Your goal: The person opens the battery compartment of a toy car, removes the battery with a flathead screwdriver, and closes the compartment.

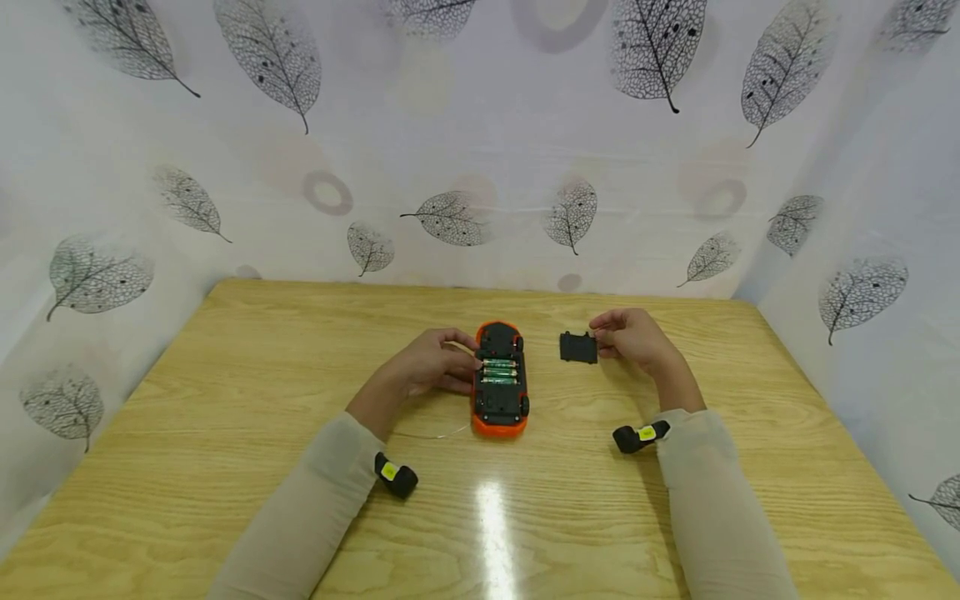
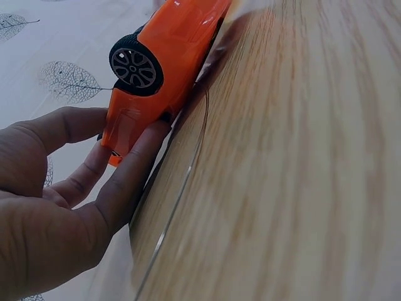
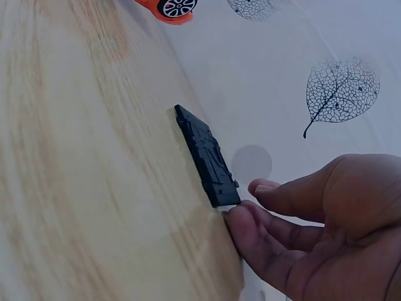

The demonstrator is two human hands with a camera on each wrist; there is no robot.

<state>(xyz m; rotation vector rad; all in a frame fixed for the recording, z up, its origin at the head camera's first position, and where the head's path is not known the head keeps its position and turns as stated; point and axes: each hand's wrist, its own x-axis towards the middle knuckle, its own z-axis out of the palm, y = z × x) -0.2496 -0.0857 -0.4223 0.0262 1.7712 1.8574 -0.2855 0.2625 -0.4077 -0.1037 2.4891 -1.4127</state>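
An orange toy car (image 1: 499, 423) lies upside down on the table, its black underside facing up. Several green batteries (image 1: 499, 372) sit side by side in its uncovered battery compartment. My left hand (image 1: 438, 363) grips the car's left side; in the left wrist view its fingers hold the orange body (image 2: 182, 44) below a wheel (image 2: 135, 68). To the right of the car is a black battery cover (image 1: 578, 347) with small tabs. My right hand (image 1: 633, 337) is at the cover's right edge. In the right wrist view the fingertips meet the near end of the cover (image 3: 207, 157), with the thumb slightly apart from it.
A thin, clear strand (image 1: 442, 435) runs over the wooden table (image 1: 570, 517) left of the car. Leaf-patterned cloth (image 1: 465, 125) hangs behind the table and along its sides. Small black cameras (image 1: 397, 477) are strapped to both wrists.
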